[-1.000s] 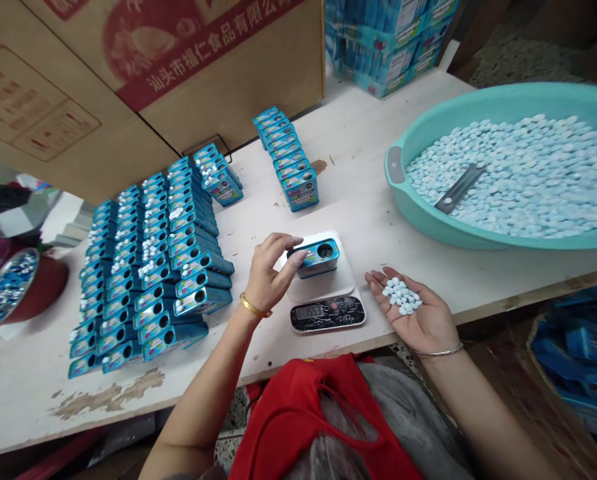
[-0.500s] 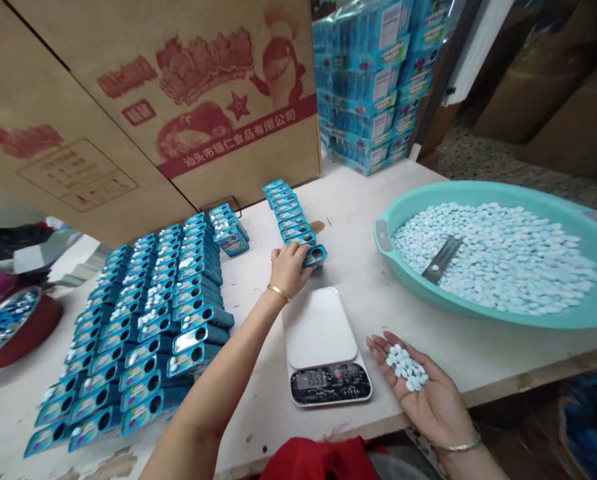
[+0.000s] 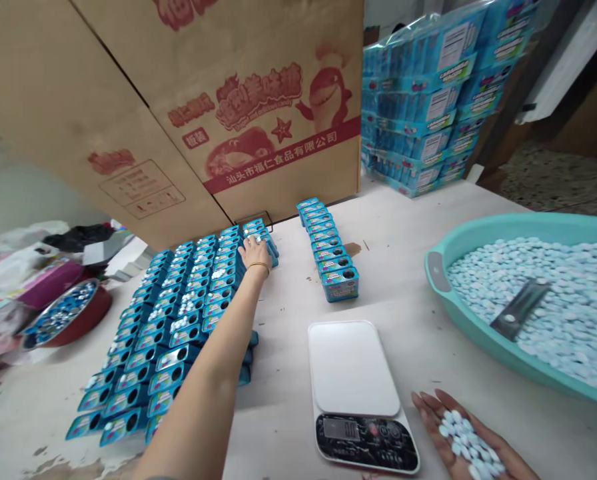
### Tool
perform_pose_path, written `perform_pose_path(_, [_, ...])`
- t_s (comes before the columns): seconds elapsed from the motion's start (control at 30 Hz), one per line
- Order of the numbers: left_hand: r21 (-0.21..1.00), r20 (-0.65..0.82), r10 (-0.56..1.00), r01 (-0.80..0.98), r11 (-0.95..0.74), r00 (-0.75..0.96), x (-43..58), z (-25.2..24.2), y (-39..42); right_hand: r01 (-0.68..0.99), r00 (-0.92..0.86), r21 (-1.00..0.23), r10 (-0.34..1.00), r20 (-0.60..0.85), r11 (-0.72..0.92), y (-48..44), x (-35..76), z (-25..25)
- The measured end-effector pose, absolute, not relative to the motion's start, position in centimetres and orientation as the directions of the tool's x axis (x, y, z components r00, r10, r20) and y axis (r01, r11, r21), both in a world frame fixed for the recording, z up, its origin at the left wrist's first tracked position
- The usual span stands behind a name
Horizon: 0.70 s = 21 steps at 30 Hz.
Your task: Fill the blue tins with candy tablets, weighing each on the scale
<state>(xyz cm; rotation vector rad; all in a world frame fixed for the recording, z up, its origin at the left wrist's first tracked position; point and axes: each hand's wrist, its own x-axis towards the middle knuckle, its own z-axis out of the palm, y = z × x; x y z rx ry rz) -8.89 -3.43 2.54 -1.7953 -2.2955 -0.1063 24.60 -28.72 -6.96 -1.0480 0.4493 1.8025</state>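
Observation:
My left hand (image 3: 255, 253) reaches far across the table to the back end of the rows of small blue tins (image 3: 178, 320), fingers curled over a candy-filled tin (image 3: 258, 235) there. My right hand (image 3: 471, 440) lies palm up near the table's front edge, fingers flat, with a heap of pale blue candies (image 3: 466, 443) resting on it. Between the hands sits a white kitchen scale (image 3: 353, 367) with a bare platform. A short row of blue tins (image 3: 328, 250) stands behind the scale.
A teal basin (image 3: 436, 273) full of pale blue candies with a metal scoop (image 3: 521, 308) is at the right. A big cardboard box (image 3: 203, 113) leans over the back. Wrapped blue packs (image 3: 428, 107) are stacked far right; a red bowl (image 3: 63, 313) at left.
My left hand took the tin off the scale, set it at the front of the short row, then moved left to the far end of the big rows. The view tilted up.

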Motion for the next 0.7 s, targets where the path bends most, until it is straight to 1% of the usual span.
perform_pose_path(0.13, [-0.154, 0.101, 0.993, 0.985, 0.079, -0.064, -8.6, 3.7, -5.2, -0.892, -0.127, -0.156, 0.566, -0.814, -0.425, -28.5, 24.2, -5.3])
perform_pose_path(0.27, [-0.179, 0.003, 0.995, 0.979, -0.094, 0.096, -5.4, 7.1, -10.2, -0.896, -0.129, -0.162, 0.591, -0.796, -0.413, -28.2, 24.1, -4.2])
perform_pose_path(0.3, [-0.207, -0.025, 0.979, 0.957, -0.203, 0.202, -4.2, 7.9, -11.8, -0.898, -0.127, -0.166, 0.599, -0.790, -0.408, -28.1, 24.1, -4.1])
perform_pose_path(0.37, [-0.211, -0.100, 0.921, 0.896, -0.390, 0.377, -1.5, 9.1, -15.3, -0.900, -0.123, -0.174, 0.617, -0.777, -0.399, -28.1, 24.2, -4.1])
perform_pose_path(0.43, [-0.198, -0.165, 0.871, 0.849, -0.490, 0.463, 1.3, 9.2, -18.2, -0.901, -0.124, -0.180, 0.633, -0.764, -0.395, -28.2, 24.3, -4.2])
perform_pose_path(0.57, [-0.172, -0.234, 0.793, 0.778, -0.604, 0.563, 5.3, 7.5, -21.1, -0.895, -0.126, -0.200, 0.658, -0.742, -0.398, -28.8, 24.6, -4.4])
perform_pose_path(0.63, [-0.162, -0.241, 0.787, 0.776, -0.609, 0.568, 6.1, 7.1, -21.2, -0.895, -0.135, -0.200, 0.670, -0.730, -0.399, -29.2, 24.7, -4.2])
perform_pose_path(0.7, [-0.146, -0.204, 0.802, 0.793, -0.591, 0.561, 6.3, 7.4, -21.3, -0.896, -0.151, -0.192, 0.683, -0.714, -0.400, -29.6, 24.7, -3.8])
